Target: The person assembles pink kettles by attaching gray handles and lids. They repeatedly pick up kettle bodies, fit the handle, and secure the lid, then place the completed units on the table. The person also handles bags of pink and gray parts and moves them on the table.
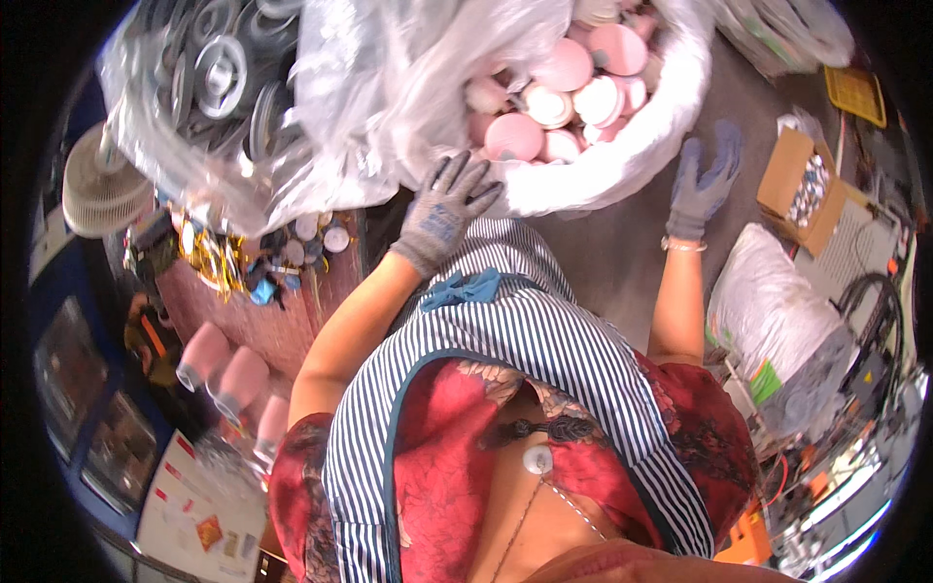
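Observation:
A large white plastic bag [593, 185] with a rolled-down rim stands in front of me, filled with pink and white round-ended parts [513, 137]. My left hand [437, 219], in a grey work glove, lies at the bag's near left edge with its fingers spread, gripping nothing I can see. My right hand [702, 189], gloved the same way, is to the right of the bag, over the dark tabletop [622, 257]. Its thumb and fingers are apart and hold nothing. Clear plastic film [379, 107] bunches up between this bag and another on the left.
Dark grey round parts [222, 78] fill the clear bag at far left. A fan [105, 180] stands beyond a reddish board [219, 296] bearing small parts. To the right are an open cardboard box [799, 185], a stuffed white bag [768, 291] and a yellow tray [855, 95].

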The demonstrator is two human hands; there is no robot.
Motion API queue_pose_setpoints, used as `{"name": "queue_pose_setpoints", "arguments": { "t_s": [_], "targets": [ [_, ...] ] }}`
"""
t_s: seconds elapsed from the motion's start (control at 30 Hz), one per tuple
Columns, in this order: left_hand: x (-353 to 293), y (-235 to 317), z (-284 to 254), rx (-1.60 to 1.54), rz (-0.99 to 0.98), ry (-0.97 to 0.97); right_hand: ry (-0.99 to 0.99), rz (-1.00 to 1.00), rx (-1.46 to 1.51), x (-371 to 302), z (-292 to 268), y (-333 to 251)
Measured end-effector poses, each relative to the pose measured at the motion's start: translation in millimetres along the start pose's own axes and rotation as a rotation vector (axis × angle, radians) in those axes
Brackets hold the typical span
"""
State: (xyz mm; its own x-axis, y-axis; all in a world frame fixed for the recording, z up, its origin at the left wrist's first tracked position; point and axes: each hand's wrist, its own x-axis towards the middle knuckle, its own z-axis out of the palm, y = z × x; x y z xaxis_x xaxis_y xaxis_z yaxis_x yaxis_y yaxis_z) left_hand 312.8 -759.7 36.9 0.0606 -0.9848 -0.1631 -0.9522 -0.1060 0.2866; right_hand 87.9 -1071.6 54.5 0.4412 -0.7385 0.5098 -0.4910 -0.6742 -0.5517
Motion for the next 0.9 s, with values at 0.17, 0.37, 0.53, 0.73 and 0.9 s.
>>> {"name": "queue_pose_setpoints", "arguments": {
  "t_s": [0.17,0.37,0.53,0.73,0.9],
  "targets": [
    [-68,4,22,-0.266,-0.109,0.163,-0.688,-0.519,0.023,-45,40,-98],
    [-239,-30,42,-0.26,-0.831,0.668,-1.241,-0.708,-0.477,-104,73,-160],
    [-397,-9,107,-0.186,-1.186,0.719,-0.581,-0.635,-0.477,-126,62,-214],
    [-461,19,185,-0.193,-1.255,0.659,-1.042,-0.318,-0.31,-270,96,-187],
    [-456,15,220,-0.211,-1.254,0.446,-1.813,0.151,-1.151,-393,62,-72]
  ]
}}
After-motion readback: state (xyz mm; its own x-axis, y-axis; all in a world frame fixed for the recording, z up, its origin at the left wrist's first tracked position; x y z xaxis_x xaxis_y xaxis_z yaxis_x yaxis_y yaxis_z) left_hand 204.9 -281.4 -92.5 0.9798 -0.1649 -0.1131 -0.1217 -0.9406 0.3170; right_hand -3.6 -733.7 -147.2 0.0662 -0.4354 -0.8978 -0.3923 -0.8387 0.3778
